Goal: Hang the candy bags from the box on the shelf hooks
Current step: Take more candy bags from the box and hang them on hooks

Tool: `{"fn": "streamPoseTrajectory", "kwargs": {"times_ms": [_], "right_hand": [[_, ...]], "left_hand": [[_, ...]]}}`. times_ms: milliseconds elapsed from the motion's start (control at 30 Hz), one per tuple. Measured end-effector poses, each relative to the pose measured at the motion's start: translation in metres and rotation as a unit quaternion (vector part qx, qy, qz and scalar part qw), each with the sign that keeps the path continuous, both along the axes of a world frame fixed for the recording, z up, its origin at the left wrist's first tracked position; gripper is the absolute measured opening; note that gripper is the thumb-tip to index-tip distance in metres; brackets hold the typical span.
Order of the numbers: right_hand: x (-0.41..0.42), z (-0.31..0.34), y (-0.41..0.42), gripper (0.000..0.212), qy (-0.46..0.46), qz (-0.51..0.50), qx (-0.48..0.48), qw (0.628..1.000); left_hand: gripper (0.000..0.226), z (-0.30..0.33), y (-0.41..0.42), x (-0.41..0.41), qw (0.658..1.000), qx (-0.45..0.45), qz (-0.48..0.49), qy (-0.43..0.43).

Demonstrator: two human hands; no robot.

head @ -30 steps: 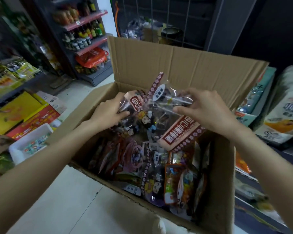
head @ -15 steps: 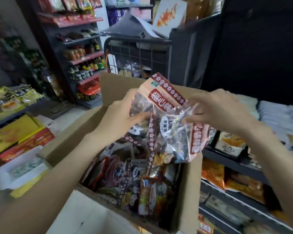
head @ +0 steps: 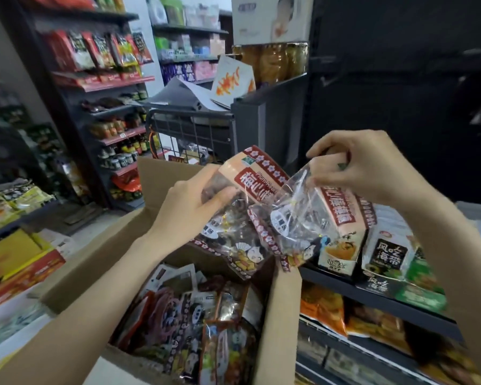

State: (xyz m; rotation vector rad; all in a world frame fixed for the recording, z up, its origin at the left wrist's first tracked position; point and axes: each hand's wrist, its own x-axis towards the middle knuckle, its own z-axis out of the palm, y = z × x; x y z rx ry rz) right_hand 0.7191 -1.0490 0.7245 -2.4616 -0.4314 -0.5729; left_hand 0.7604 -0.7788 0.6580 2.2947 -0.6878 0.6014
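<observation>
An open cardboard box (head: 100, 254) stands below me, full of several clear candy bags (head: 195, 320) with red flowered borders. My left hand (head: 189, 209) grips one candy bag (head: 242, 240) by its upper left side, above the box. My right hand (head: 364, 168) pinches the top corner of a second candy bag (head: 311, 220), which hangs beside the first and overlaps it. Both bags are held up over the box's right rim. No shelf hooks can be made out in the dark panel behind my right hand.
A dark shelf unit (head: 378, 298) on the right holds boxed and bagged snacks close to the box. A wire cart (head: 195, 132) stands behind the box. Shelves of bottles and snack packs (head: 106, 79) line the left. Yellow and red cartons (head: 14, 262) lie low left.
Both hands have lifted the two candy bags out of the box and up to the right. The view has tilted upward, showing more of the shelves.
</observation>
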Motion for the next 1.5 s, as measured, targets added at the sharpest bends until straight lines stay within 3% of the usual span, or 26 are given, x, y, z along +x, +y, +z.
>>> {"fn": "streamPoseTrajectory", "kwargs": {"times_ms": [133, 233, 467, 567, 700, 767, 833, 933, 1033, 1133, 1200, 1400, 1500], "right_hand": [[0.002, -0.005, -0.006, 0.017, -0.012, -0.016, -0.003, 1.000], [0.004, -0.022, -0.002, 0.015, -0.084, -0.069, -0.044, 0.993], [0.000, -0.037, -0.016, 0.044, -0.176, -0.148, -0.108, 0.967], [-0.010, -0.038, -0.028, 0.042, -0.172, -0.129, -0.112, 0.970], [-0.028, -0.055, -0.059, 0.053, -0.149, -0.134, 0.058, 0.978], [-0.043, -0.072, -0.080, 0.062, -0.154, -0.209, 0.111, 0.959], [-0.061, -0.090, -0.100, 0.068, -0.100, -0.269, 0.196, 0.937], [-0.083, -0.105, -0.120, 0.076, -0.007, -0.220, 0.357, 0.908], [-0.096, -0.101, -0.125, 0.075, -0.005, -0.139, 0.435, 0.889], [-0.104, -0.085, -0.122, 0.043, -0.071, -0.108, 0.396, 0.909], [-0.101, -0.070, -0.123, 0.032, -0.106, -0.104, 0.370, 0.917], [-0.074, -0.027, -0.117, 0.049, -0.191, -0.074, 0.226, 0.952], [-0.059, -0.025, -0.098, 0.052, -0.217, -0.050, 0.199, 0.954]], "left_hand": [[0.047, 0.015, -0.028, -0.001, 0.991, 0.079, 0.024, -0.105], [0.044, 0.022, -0.059, -0.008, 0.979, 0.149, 0.013, -0.136], [0.072, 0.016, -0.113, -0.012, 0.987, 0.152, -0.034, -0.029], [0.057, 0.014, -0.123, -0.016, 0.991, 0.122, -0.055, -0.005], [0.042, 0.010, -0.137, -0.021, 0.986, 0.139, -0.094, -0.021], [0.047, 0.005, -0.145, -0.026, 0.985, 0.131, -0.112, -0.015], [0.059, 0.001, -0.152, -0.029, 0.987, 0.098, -0.129, -0.011], [0.054, -0.003, -0.164, -0.032, 0.991, 0.043, -0.130, -0.012], [0.038, -0.004, -0.177, -0.038, 0.994, 0.021, -0.102, -0.046], [0.026, -0.002, -0.185, -0.045, 0.996, -0.034, -0.078, -0.039], [0.022, -0.001, -0.188, -0.047, 0.995, -0.065, -0.076, -0.027], [0.046, -0.005, -0.169, -0.037, 0.994, -0.072, -0.059, -0.053], [0.048, -0.011, -0.144, -0.031, 0.995, -0.071, -0.034, -0.057]]}}
